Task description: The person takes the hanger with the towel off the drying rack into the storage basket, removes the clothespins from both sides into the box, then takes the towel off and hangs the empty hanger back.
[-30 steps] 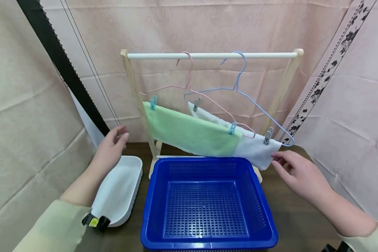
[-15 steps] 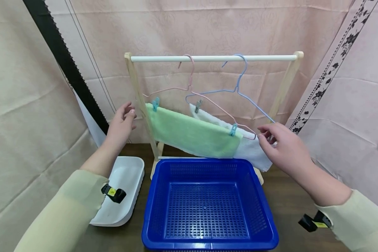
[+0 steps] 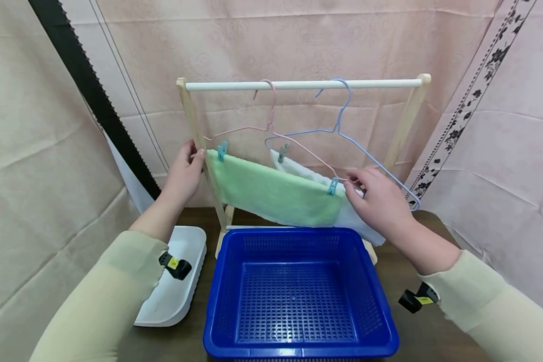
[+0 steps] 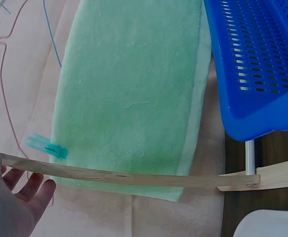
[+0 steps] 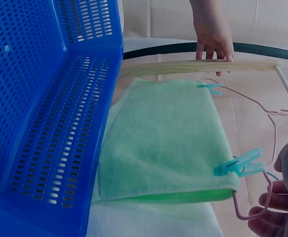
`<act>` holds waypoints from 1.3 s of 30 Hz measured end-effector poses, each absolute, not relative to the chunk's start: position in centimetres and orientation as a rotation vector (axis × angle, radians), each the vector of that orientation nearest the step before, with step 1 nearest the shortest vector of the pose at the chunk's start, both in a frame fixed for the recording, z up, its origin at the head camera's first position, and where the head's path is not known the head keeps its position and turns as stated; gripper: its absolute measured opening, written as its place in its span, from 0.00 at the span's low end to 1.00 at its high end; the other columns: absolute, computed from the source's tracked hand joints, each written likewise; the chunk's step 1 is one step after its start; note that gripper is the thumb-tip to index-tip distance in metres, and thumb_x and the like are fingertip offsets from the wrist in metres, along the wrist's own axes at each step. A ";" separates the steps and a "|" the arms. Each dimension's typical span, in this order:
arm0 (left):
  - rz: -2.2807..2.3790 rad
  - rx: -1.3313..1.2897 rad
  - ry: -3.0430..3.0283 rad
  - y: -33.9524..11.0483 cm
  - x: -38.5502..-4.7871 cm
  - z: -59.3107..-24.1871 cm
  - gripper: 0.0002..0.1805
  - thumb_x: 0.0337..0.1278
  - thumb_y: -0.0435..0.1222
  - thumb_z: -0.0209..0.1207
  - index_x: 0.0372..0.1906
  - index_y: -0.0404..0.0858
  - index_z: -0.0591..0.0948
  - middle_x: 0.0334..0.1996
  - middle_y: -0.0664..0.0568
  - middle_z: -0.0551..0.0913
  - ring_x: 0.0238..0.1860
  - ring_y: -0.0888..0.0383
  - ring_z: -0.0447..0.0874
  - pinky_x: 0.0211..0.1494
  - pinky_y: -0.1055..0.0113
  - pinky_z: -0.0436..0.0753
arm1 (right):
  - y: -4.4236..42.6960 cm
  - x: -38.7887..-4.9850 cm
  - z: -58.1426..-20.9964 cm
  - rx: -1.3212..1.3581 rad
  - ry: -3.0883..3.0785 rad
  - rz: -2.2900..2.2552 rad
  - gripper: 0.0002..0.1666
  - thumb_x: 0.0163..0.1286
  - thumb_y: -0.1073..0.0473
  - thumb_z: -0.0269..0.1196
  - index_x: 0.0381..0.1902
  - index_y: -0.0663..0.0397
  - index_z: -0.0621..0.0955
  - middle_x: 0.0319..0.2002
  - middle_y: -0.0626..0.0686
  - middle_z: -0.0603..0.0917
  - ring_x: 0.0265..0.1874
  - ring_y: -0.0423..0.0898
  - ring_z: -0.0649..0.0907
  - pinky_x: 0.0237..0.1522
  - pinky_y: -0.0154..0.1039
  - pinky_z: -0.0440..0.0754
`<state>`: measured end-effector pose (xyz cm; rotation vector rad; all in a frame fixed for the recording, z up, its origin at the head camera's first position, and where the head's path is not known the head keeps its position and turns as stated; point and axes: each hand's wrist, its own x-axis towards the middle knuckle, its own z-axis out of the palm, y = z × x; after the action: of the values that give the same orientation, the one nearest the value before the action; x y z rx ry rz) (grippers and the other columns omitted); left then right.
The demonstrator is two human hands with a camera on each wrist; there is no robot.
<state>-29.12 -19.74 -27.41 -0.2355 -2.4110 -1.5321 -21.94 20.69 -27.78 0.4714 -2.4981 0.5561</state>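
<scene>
A folded light green towel (image 3: pixel 276 188) hangs on a slant from a pink hanger (image 3: pixel 249 128), held by teal clothespins (image 3: pixel 333 186) (image 4: pixel 46 145). Beside the rack's left wooden post (image 4: pixel 109 176), my left hand (image 3: pixel 185 171) has its fingers reaching behind the post near the hanger's left end. My right hand (image 3: pixel 377 198) is at the hanger's lower right end; in the right wrist view its fingers (image 5: pixel 274 200) lie behind the bent wire without a visible pinch. Behind hangs a white towel (image 3: pixel 354 219) on a blue hanger (image 3: pixel 317 130), with a grey clothespin (image 3: pixel 282 153).
A white bar (image 3: pixel 298 85) tops the wooden rack. The blue perforated basket (image 3: pixel 391 311) stands in front of it on the brown table (image 3: pixel 439 322). To the left of the basket is a white tray (image 3: pixel 194 251). Curtains surround the table.
My right hand has moved from the white towel's right corner, leftward and up to the pink hanger's right end. The left hand has risen and moved right to the left post.
</scene>
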 end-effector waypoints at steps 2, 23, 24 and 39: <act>-1.515 -0.224 -2.412 -19.7 -29.4 -27.4 0.34 0.76 0.54 0.42 0.78 0.44 0.54 0.67 0.44 0.68 0.67 0.49 0.69 0.67 0.51 0.72 | 20.4 -22.3 -27.8 0.471 -2.510 0.562 0.17 0.75 0.53 0.56 0.53 0.55 0.82 0.44 0.55 0.84 0.43 0.51 0.81 0.42 0.52 0.79; -1.432 -0.238 -2.481 -20.2 -30.7 -28.0 0.33 0.74 0.53 0.47 0.75 0.42 0.63 0.60 0.43 0.74 0.60 0.48 0.76 0.56 0.53 0.81 | 19.8 -23.7 -28.2 0.485 -2.533 0.711 0.16 0.78 0.60 0.52 0.52 0.63 0.82 0.46 0.60 0.82 0.43 0.56 0.80 0.44 0.54 0.77; -1.432 -0.238 -2.480 -20.2 -30.7 -28.0 0.33 0.74 0.53 0.47 0.75 0.42 0.63 0.60 0.43 0.74 0.60 0.48 0.76 0.56 0.53 0.81 | 19.8 -23.7 -28.2 0.484 -2.526 0.722 0.16 0.78 0.60 0.51 0.52 0.63 0.81 0.45 0.60 0.81 0.43 0.56 0.79 0.44 0.54 0.77; -1.411 -0.242 -2.486 -20.5 -30.9 -28.3 0.31 0.75 0.51 0.47 0.74 0.40 0.63 0.60 0.43 0.74 0.59 0.48 0.77 0.55 0.55 0.82 | 19.5 -23.3 -28.2 0.438 -2.430 0.694 0.15 0.78 0.63 0.50 0.48 0.68 0.80 0.42 0.62 0.80 0.40 0.57 0.78 0.41 0.54 0.76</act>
<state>-30.90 -20.46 -28.35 -0.2421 -2.4861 -1.4108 -23.28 19.49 -28.24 0.4381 -2.4301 0.6938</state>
